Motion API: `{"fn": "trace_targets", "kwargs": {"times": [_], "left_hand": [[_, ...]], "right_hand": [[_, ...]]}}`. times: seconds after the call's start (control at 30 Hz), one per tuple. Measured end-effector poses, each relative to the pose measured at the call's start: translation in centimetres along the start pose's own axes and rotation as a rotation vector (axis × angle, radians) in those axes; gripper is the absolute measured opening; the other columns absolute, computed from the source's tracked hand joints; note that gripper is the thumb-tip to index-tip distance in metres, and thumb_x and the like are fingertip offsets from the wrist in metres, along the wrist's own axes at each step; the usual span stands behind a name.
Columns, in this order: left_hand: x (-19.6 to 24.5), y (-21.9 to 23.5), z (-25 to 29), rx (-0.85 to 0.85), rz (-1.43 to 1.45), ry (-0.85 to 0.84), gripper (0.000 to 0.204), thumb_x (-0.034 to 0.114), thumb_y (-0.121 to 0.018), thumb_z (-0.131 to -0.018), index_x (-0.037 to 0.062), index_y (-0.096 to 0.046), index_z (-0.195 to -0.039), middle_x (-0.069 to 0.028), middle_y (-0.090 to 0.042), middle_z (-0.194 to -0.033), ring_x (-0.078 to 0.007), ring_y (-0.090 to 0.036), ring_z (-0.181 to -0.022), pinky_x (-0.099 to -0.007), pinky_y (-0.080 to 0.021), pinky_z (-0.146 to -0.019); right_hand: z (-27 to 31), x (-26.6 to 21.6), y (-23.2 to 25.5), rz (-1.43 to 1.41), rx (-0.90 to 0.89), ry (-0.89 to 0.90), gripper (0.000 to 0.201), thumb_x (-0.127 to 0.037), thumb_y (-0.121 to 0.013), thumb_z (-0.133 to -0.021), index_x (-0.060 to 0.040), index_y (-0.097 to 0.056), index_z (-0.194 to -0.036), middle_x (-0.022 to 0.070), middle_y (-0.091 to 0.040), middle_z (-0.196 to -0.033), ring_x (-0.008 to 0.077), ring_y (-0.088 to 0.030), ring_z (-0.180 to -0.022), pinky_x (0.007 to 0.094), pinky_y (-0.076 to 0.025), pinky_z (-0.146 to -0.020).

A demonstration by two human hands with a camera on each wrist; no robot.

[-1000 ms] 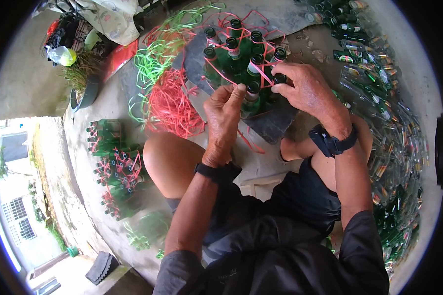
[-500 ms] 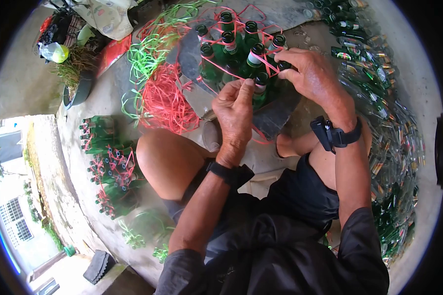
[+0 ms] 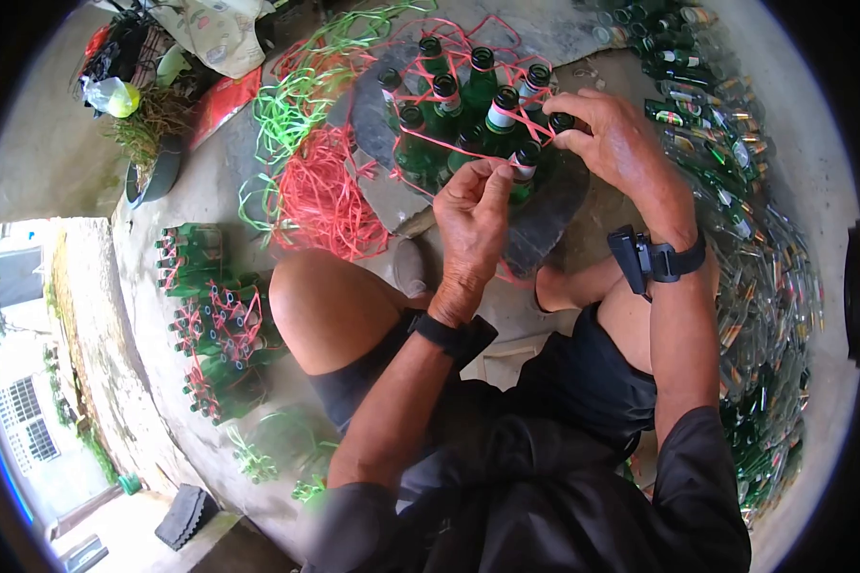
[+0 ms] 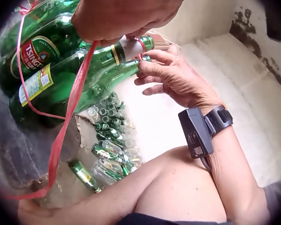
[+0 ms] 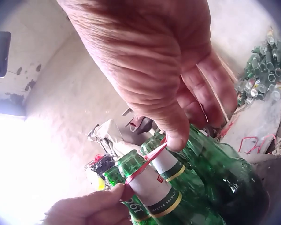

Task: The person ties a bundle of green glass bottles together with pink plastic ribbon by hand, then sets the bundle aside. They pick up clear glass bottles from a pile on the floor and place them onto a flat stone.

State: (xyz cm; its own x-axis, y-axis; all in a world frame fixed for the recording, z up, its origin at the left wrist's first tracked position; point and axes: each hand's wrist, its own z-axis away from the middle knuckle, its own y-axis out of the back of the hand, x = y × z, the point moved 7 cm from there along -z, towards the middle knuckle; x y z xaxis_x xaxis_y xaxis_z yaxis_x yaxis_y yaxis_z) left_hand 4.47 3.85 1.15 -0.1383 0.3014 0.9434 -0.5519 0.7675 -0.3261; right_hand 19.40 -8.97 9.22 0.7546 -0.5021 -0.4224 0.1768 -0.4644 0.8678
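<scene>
A cluster of upright green beer bottles [image 3: 505, 116] stands in front of me, with red plastic strap [image 3: 420, 131] looped around and between the necks. At the near side, my left hand [image 3: 473, 218] pinches the strap between thumb and finger, close by the nearest bottle's neck [image 3: 524, 156]. A length of that strap [image 4: 68, 126] hangs down in the left wrist view. My right hand [image 3: 621, 148] has thumb and forefinger around the top of the rightmost bottle [image 3: 561, 122]. In the right wrist view its thumb [image 5: 178, 138] presses on the strap at the necks.
Dark flat slabs [image 3: 545, 224] lie beneath the cluster. Left of it are heaps of red strap [image 3: 330, 201] and green strap [image 3: 301, 105]. More bundled bottles [image 3: 220, 320] are on the floor at left. A long pile of loose bottles [image 3: 745, 258] lines the right side.
The cluster has turned slightly in view: its near bottles shifted right, its far ones left. My left hand moved right along with the near bottle; my right hand moved slightly right.
</scene>
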Motion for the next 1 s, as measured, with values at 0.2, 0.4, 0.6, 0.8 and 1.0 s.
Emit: {"fn": "trace_targets", "kwargs": {"times": [0.2, 0.4, 0.6, 0.8, 1.0], "left_hand": [[1.3, 0.6, -0.3, -0.072, -0.112, 0.013, 0.016, 0.011, -0.067, -0.106, -0.0041, -0.073, -0.107, 0.0004, -0.073, -0.093, -0.0036, -0.06, -0.081, -0.0216, -0.049, -0.071], [0.1, 2.1, -0.7, 0.012, -0.208, -0.006, 0.019, 0.012, -0.069, -0.104, -0.006, -0.074, -0.101, 0.0017, -0.068, -0.08, -0.0041, -0.055, -0.069, -0.0242, -0.046, -0.059], [0.0, 2.5, -1.2, 0.077, -0.252, -0.094, 0.02, 0.011, -0.072, -0.1, -0.0089, -0.075, -0.099, -0.0014, -0.07, -0.077, -0.0051, -0.056, -0.066, -0.0251, -0.046, -0.057], [-0.1, 2.8, -1.3, 0.202, -0.366, -0.114, 0.025, 0.017, -0.077, -0.095, -0.0086, -0.078, -0.097, -0.0126, -0.076, -0.076, -0.011, -0.065, -0.066, -0.0312, -0.053, -0.063], [-0.1, 3.0, -1.6, 0.273, -0.518, -0.047, 0.033, 0.026, -0.08, -0.093, -0.006, -0.079, -0.087, -0.0167, -0.071, -0.065, -0.0161, -0.066, -0.061, -0.0362, -0.054, -0.063]], "right_hand": [[0.2, -1.4, 0.8, -0.016, 0.016, -0.011, 0.035, -0.008, -0.073, -0.087, -0.0122, -0.074, -0.122, 0.0142, -0.071, -0.11, 0.0417, -0.068, -0.104, 0.0491, -0.055, -0.09], [-0.5, -3.7, 1.7, -0.086, 0.08, 0.086, 0.027, -0.005, -0.067, -0.091, -0.0095, -0.073, -0.117, 0.0131, -0.069, -0.106, 0.0386, -0.068, -0.098, 0.0466, -0.056, -0.086], [-2.0, -6.6, -0.2, -0.059, -0.087, 0.242, 0.019, -0.003, -0.063, -0.096, -0.0031, -0.073, -0.112, 0.0171, -0.069, -0.1, 0.0403, -0.067, -0.093, 0.0459, -0.053, -0.08], [-3.8, -6.2, -2.7, -0.115, -0.374, 0.242, 0.021, -0.013, -0.057, -0.096, -0.0048, -0.074, -0.105, 0.0206, -0.073, -0.096, 0.042, -0.07, -0.095, 0.0497, -0.056, -0.086], [-3.9, -5.7, -5.1, -0.28, -0.68, 0.222, 0.021, -0.01, -0.06, -0.098, -0.0013, -0.075, -0.109, 0.0167, -0.073, -0.095, 0.0292, -0.07, -0.089, 0.041, -0.054, -0.082]]}}
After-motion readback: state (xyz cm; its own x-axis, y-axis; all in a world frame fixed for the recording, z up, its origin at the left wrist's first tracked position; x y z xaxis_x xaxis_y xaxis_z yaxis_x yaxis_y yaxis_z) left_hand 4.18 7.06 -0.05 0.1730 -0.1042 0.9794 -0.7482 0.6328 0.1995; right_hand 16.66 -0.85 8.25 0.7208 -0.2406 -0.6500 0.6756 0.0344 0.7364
